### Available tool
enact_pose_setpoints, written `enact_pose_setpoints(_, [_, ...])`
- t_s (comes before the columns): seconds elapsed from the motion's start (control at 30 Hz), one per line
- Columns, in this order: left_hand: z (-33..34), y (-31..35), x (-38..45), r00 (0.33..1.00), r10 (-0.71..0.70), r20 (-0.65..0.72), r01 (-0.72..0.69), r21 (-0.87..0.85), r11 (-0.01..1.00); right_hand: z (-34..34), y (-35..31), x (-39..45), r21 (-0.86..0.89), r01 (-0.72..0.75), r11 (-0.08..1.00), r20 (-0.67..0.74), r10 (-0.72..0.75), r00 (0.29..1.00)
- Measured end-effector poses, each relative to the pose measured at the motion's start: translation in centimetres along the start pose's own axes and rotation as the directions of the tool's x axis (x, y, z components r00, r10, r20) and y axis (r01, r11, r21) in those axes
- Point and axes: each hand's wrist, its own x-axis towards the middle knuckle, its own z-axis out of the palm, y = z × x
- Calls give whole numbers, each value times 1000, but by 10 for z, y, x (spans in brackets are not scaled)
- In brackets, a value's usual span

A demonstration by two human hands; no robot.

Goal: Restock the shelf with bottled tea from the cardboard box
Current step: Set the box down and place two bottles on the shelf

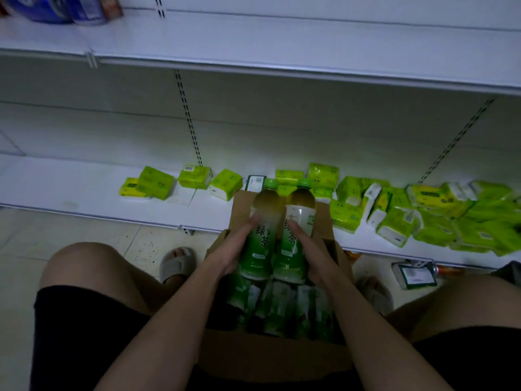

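You are squatting over the open cardboard box [245, 210], which sits on the floor between your knees with its far flap touching the front edge of the bottom shelf [84, 187]. Your left hand [234, 249] grips one tea bottle [260, 235] and your right hand [310, 255] grips a second tea bottle [297, 227]; the two bottles are side by side, touching, caps pointing toward the shelf, lifted just above more bottles [282, 309] lying packed in the box. Green tissue packs [423, 215] crowd the shelf's centre and right, some spilling close to its front lip. The left stretch of that shelf is bare. The upper shelf [282, 60] overhangs it, its front edge running above the bottle caps
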Motion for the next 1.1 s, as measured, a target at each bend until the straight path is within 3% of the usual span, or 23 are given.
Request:
enact_pose_setpoints(0.2, [8,69,-15,977,214,3,-212,141,967,19,-57,-14,-99,185,978,60,-180,982])
enact_pose_setpoints(0.37, [11,135,-34,936,352,5,-348,163,923,50,-112,-20,-24,292,956,-16,-292,956])
enact_pose_setpoints(0.5, [22,196,-52,893,445,71,-450,193,872,83,-176,-27,62,434,899,19,-436,900])
enact_pose_setpoints(0.67, [36,265,-74,822,559,111,-568,225,791,114,-242,-35,-39,582,813,110,-575,811])
enact_pose_setpoints(0.93, [45,347,-84,730,680,70,-653,367,663,147,-312,-22,-182,702,689,153,-685,712])
enact_pose_setpoints(1.1, [36,370,-63,702,712,17,-661,388,642,164,-332,2,-158,706,690,176,-684,708])
